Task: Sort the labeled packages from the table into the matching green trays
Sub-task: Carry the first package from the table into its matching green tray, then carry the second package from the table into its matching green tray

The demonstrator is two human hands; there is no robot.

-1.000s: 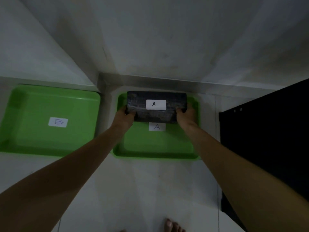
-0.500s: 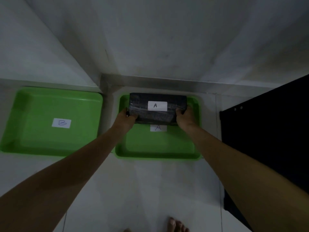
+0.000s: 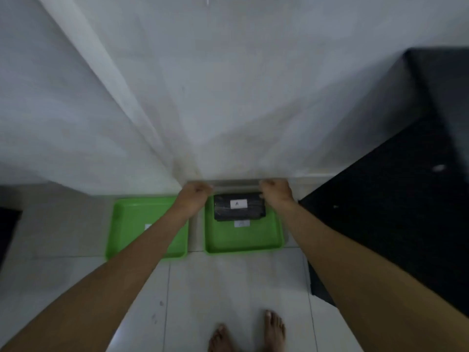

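A black wrapped package (image 3: 239,208) with a white "A" label lies flat in the far half of the right green tray (image 3: 243,241), just above that tray's own white label. The left green tray (image 3: 129,224) holds no package, and my left forearm covers most of its label. My left hand (image 3: 195,195) hovers above the gap between the two trays, fingers curled, holding nothing. My right hand (image 3: 276,194) is at the package's far right corner, fingers curled too, with no grip on it.
Both trays sit on a white tiled floor against a white wall. A black table (image 3: 380,224) fills the right side, close to the right tray. My bare feet (image 3: 247,334) show at the bottom. A dark object (image 3: 7,229) is at the left edge.
Both hands have let go of the package, which now rests in the right tray, and have risen off it. The view has pulled back and up, so the trays look smaller.
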